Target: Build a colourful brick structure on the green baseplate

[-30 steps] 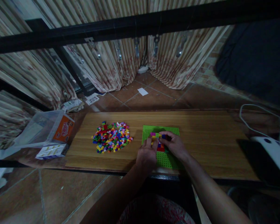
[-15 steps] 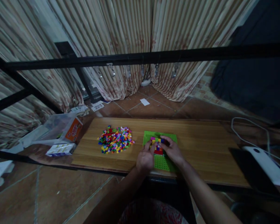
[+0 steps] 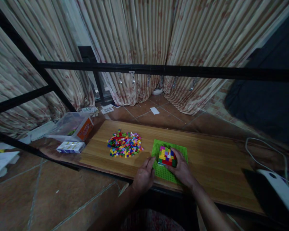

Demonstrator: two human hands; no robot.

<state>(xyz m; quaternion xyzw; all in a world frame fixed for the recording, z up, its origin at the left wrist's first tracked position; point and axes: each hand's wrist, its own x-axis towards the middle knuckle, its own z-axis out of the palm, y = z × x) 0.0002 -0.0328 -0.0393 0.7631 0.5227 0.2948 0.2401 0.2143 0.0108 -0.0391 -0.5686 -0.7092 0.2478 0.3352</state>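
Observation:
A green studded baseplate [image 3: 167,175] lies on the wooden tabletop in front of me. On it stands a low block of colourful toy bricks [image 3: 167,155], in yellow, red, purple, blue, orange and white. My right hand [image 3: 183,168] grips this block from its right side, thumb at the near edge and fingers at the far corner. At the plate's left edge is my left hand [image 3: 144,175], apart from the block, its fingers drawn together. Whether a small piece sits between those fingertips cannot be made out.
Left of the plate, loose bricks [image 3: 125,144] lie in a spread-out heap. Beyond the table's left end are a clear plastic box [image 3: 69,125] with an orange label and a small white-and-blue carton [image 3: 71,147]. A white device [image 3: 276,186] with a cable lies at the right end.
My left hand has come off the brick block and moved left and down to the plate's edge. My right hand stays on the block, now more exposed. The view has shifted and tilted slightly.

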